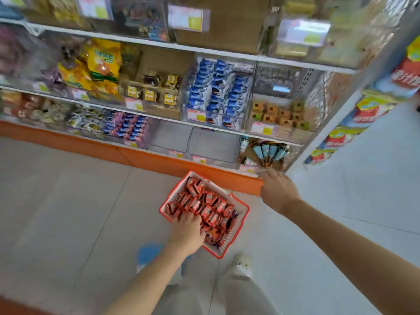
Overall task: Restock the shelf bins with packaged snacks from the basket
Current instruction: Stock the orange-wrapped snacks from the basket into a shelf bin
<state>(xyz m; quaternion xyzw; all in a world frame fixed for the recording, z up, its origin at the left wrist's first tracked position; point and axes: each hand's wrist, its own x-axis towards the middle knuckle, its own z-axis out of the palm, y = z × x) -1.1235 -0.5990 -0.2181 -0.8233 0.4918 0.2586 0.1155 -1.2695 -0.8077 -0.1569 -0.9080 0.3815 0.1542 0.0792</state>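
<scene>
A shop: shelves of packaged snacks in bins with price tags.

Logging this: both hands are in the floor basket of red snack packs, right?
Not quite. In the head view only the left hand is in the basket of red snack packs; the right hand is at the shelf's orange base.

No legible text anywhere. Price tags on the bin fronts: pink and yellow, print blurred. Red bags at right: large white characters, too smeared to read. Snack packets in the basket: markings unreadable.
</scene>
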